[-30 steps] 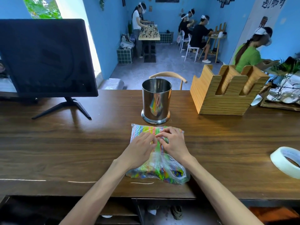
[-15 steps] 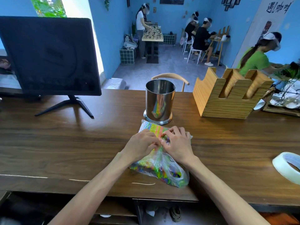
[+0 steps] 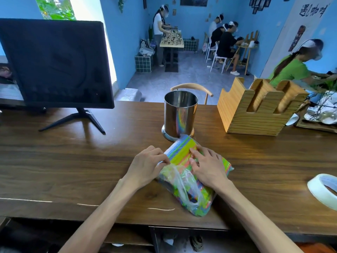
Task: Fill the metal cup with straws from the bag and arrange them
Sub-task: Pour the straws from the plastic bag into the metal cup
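The bag [image 3: 191,181] is now swung askew, its far end touching the metal cup [image 3: 179,114] (unfilled as yet). Film is pinched by the left hand [image 3: 147,167] and the right hand [image 3: 207,168]; opening is judged underway.

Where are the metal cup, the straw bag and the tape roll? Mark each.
metal cup [image 3: 179,115]: head view, front wall.
straw bag [image 3: 184,187]: head view, loose plastic.
tape roll [image 3: 318,190]: head view, outer band.

Your left hand [image 3: 147,166] pinches clear plastic at near-left edge of straw bag [image 3: 191,172]; your right hand [image 3: 207,167] rests fingers curled on top. Bag lies diagonally on desk [image 3: 73,161], far end touching base of metal cup [image 3: 180,115]. Cup upright. Monitor [image 3: 54,64] far left, wooden holder [image 3: 259,110] right, tape roll [image 3: 324,189] at right edge.
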### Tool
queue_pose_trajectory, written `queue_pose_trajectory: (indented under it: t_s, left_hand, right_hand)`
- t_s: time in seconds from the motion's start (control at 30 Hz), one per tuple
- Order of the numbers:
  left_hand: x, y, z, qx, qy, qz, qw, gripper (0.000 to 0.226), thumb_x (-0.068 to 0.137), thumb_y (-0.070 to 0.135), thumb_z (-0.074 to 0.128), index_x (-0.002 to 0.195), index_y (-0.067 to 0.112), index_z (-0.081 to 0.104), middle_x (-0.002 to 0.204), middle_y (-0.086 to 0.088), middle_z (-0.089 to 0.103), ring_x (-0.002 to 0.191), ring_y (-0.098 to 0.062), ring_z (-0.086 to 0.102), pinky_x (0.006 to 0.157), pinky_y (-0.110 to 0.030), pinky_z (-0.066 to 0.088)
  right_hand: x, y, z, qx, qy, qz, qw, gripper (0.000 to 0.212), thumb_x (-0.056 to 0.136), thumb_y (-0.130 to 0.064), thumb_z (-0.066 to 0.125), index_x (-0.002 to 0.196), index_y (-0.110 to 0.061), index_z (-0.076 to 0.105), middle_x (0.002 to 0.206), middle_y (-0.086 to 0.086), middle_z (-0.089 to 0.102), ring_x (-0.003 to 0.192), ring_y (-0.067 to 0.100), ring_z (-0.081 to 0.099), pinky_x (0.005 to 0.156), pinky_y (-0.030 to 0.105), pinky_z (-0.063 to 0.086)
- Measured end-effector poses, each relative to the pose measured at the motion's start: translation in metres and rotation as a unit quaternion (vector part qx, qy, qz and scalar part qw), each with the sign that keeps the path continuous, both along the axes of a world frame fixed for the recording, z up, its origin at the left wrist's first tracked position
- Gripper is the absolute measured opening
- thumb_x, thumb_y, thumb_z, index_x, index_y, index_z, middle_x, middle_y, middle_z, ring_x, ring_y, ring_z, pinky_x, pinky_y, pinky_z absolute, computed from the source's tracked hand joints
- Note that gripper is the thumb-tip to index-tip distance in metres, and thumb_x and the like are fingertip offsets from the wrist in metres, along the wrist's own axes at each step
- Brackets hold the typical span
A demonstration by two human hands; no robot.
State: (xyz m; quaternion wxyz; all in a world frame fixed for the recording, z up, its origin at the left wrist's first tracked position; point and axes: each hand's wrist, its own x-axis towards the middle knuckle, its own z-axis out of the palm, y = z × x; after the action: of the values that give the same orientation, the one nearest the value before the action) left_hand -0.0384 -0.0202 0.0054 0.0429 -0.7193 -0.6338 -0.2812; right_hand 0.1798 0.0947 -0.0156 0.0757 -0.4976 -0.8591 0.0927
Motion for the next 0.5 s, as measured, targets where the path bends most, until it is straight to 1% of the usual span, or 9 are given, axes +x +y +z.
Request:
queue_pose_trajectory:
  t_s: [0.03, 0.07, 0.1, 0.17, 0.23, 0.3, 0.37, 0.43, 0.5]
  left_hand:
    - [0.002, -0.002, 0.002, 0.000, -0.003, 0.004, 1.000, 0.009, 0.085, 0.022, 0.078, 0.087, 0.029, 0.073, 0.089, 0.014, 0.065, 0.087, -0.013, 0.055, 0.067, -0.022, 0.041]
    - [0.005, -0.002, 0.005, -0.007, -0.017, 0.007, 1.000, 0.010, 0.085, 0.021, 0.076, 0.088, 0.030, 0.071, 0.091, 0.014, 0.066, 0.089, -0.012, 0.055, 0.069, -0.022, 0.043]
    - [0.008, -0.003, 0.008, -0.023, -0.044, 0.007, 0.999, 0.013, 0.084, 0.022, 0.073, 0.087, 0.032, 0.066, 0.092, 0.014, 0.066, 0.091, -0.011, 0.056, 0.071, -0.025, 0.047]
    - [0.016, -0.003, 0.015, -0.079, -0.143, -0.001, 0.986, 0.014, 0.080, 0.027, 0.065, 0.081, 0.037, 0.055, 0.091, 0.011, 0.068, 0.091, -0.010, 0.059, 0.078, -0.033, 0.052]
    - [0.020, -0.002, 0.019, -0.114, -0.248, -0.024, 0.962, 0.014, 0.075, 0.029, 0.060, 0.073, 0.037, 0.048, 0.084, 0.006, 0.070, 0.085, -0.017, 0.063, 0.082, -0.038, 0.052]
    - [0.021, -0.003, 0.018, -0.110, -0.289, -0.034, 0.950, 0.013, 0.072, 0.026, 0.058, 0.069, 0.032, 0.047, 0.071, 0.004, 0.065, 0.072, -0.019, 0.060, 0.076, -0.039, 0.050]
    - [0.019, -0.008, 0.018, -0.101, -0.289, -0.047, 0.951, 0.010, 0.071, 0.027, 0.055, 0.068, 0.026, 0.045, 0.063, 0.003, 0.050, 0.062, -0.012, 0.043, 0.064, -0.036, 0.043]
    - [0.015, -0.015, 0.017, -0.093, -0.295, -0.057, 0.949, 0.010, 0.070, 0.028, 0.053, 0.068, 0.023, 0.044, 0.061, 0.010, 0.040, 0.060, -0.007, 0.032, 0.057, -0.028, 0.032]
    - [0.010, -0.023, 0.014, -0.110, -0.307, -0.057, 0.944, 0.008, 0.070, 0.027, 0.053, 0.068, 0.023, 0.046, 0.060, 0.010, 0.039, 0.060, -0.007, 0.029, 0.056, -0.025, 0.028]
  right_hand:
    - [-0.001, 0.000, 0.003, 0.019, 0.006, -0.004, 1.000, 0.053, 0.101, -0.056, 0.034, 0.151, -0.040, 0.041, 0.159, -0.007, 0.038, 0.147, 0.023, 0.030, 0.118, 0.041, 0.022]
    - [-0.004, 0.000, 0.006, 0.032, 0.021, 0.006, 0.999, 0.057, 0.097, -0.061, 0.032, 0.149, -0.039, 0.043, 0.158, -0.006, 0.040, 0.146, 0.023, 0.031, 0.117, 0.042, 0.022]
    - [-0.007, 0.000, 0.007, 0.034, 0.037, 0.036, 0.998, 0.063, 0.094, -0.065, 0.029, 0.150, -0.040, 0.043, 0.160, -0.007, 0.038, 0.150, 0.023, 0.026, 0.119, 0.042, 0.019]
    - [-0.014, 0.001, 0.004, 0.010, 0.045, 0.121, 0.992, 0.063, 0.096, -0.065, 0.028, 0.154, -0.042, 0.036, 0.166, -0.014, 0.024, 0.156, 0.019, 0.009, 0.125, 0.043, 0.010]
    - [-0.016, 0.003, 0.001, -0.035, 0.038, 0.151, 0.987, 0.057, 0.103, -0.059, 0.035, 0.157, -0.042, 0.030, 0.168, -0.017, 0.016, 0.157, 0.017, 0.003, 0.127, 0.045, 0.009]
    - [-0.015, 0.004, 0.001, -0.046, 0.036, 0.142, 0.988, 0.057, 0.104, -0.057, 0.037, 0.158, -0.042, 0.027, 0.168, -0.017, 0.015, 0.157, 0.016, 0.003, 0.127, 0.044, 0.010]
    - [-0.012, 0.002, 0.002, -0.049, 0.028, 0.125, 0.991, 0.058, 0.104, -0.059, 0.035, 0.158, -0.043, 0.024, 0.169, -0.018, 0.013, 0.157, 0.015, 0.002, 0.127, 0.044, 0.009]
    - [-0.008, 0.003, 0.002, -0.047, 0.021, 0.105, 0.993, 0.059, 0.103, -0.060, 0.033, 0.159, -0.044, 0.022, 0.169, -0.017, 0.011, 0.157, 0.015, 0.001, 0.127, 0.044, 0.009]
    - [-0.003, 0.004, 0.002, -0.048, 0.018, 0.084, 0.995, 0.059, 0.103, -0.062, 0.031, 0.159, -0.045, 0.019, 0.169, -0.017, 0.010, 0.157, 0.015, 0.000, 0.127, 0.043, 0.008]
